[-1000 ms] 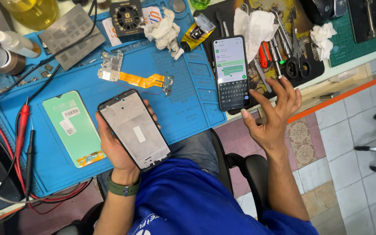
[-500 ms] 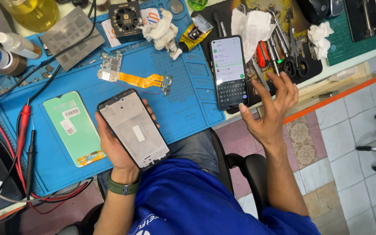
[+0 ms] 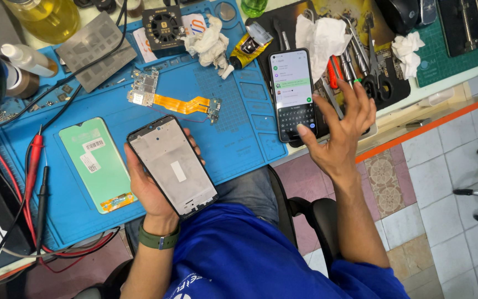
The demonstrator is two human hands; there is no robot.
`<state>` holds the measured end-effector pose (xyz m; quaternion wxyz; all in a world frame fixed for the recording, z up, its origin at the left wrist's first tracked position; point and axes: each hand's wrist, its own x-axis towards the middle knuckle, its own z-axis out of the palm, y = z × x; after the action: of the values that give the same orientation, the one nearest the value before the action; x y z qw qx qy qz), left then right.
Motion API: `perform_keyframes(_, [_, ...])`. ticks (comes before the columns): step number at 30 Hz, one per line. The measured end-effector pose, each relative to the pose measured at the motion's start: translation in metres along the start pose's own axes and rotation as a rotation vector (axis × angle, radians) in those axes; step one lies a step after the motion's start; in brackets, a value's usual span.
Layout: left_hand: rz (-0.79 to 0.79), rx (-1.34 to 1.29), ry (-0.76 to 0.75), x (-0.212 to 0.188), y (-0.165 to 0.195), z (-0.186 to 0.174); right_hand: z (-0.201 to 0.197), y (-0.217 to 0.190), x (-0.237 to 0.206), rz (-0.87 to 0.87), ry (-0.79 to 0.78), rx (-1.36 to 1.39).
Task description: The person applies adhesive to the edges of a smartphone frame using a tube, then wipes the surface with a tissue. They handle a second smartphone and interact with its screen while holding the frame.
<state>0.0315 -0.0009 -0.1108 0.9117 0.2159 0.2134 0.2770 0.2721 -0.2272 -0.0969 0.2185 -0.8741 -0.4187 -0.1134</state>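
My left hand (image 3: 149,188) holds a bare grey phone frame (image 3: 173,165) with a black rim, tilted over the front edge of the blue work mat (image 3: 233,122). My right hand (image 3: 341,130) is raised with fingers spread, its thumb at the lower edge of a lit smartphone (image 3: 294,93) that shows a chat and keyboard. That phone lies at the mat's right edge. A green-backed display panel (image 3: 98,163) lies flat on the mat left of the frame. A small circuit board with an orange flex cable (image 3: 175,101) rests further back on the mat.
Screwdrivers, tweezers and scissors (image 3: 360,69) lie with crumpled tissue (image 3: 322,39) behind the lit phone. Red and black probe leads (image 3: 35,171) run down the mat's left side. Bottles (image 3: 26,58), a metal stencil (image 3: 95,50) and a small fan unit (image 3: 164,26) stand at the back. Tiled floor is at right.
My right hand has drawn in towards the lit phone, its thumb now at the keyboard edge. The left hand and the frame have stayed put.
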Motion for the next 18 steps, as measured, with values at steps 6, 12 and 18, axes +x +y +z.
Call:
perform_keyframes(6, [-0.011, -0.032, -0.012, 0.001, -0.001, -0.001, 0.0, 0.0, -0.002, 0.066, 0.251, 0.16])
perform_keyframes(12, [-0.017, -0.057, -0.019, 0.001, -0.002, -0.003, 0.006, 0.008, -0.004, 0.062, 0.371, 0.171])
perform_keyframes(18, [-0.009, -0.064, -0.033, 0.002, -0.003, -0.003, 0.014, 0.015, -0.004, 0.071, 0.325, 0.246])
